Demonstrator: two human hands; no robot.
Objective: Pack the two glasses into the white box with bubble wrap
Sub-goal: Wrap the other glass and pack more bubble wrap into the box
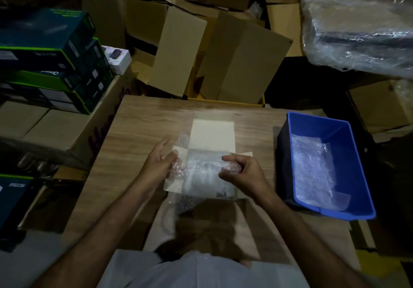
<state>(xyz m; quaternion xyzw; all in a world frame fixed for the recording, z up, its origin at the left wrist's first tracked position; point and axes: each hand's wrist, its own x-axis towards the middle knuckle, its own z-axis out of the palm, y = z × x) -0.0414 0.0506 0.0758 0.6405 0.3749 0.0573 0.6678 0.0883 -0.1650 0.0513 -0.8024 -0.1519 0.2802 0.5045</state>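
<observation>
The white box (212, 134) lies open in the middle of the wooden table (134, 122), its lid flap standing toward the far side. A sheet of bubble wrap (202, 171) is stretched over the box's opening, with something wrapped beneath it that I cannot make out clearly. My left hand (161, 163) pinches the wrap's left end between thumb and fingers. The wrap's right end is gripped by my right hand (241, 172), fingers curled round it. No bare glass is visible.
A blue plastic bin (348, 135) with more bubble wrap (312, 167) inside sits at the table's right. Stacked dark and green product boxes (51, 59) stand at the left. Open cardboard cartons (212, 57) crowd behind the table, and a plastic-wrapped bundle (362, 23) lies at the upper right.
</observation>
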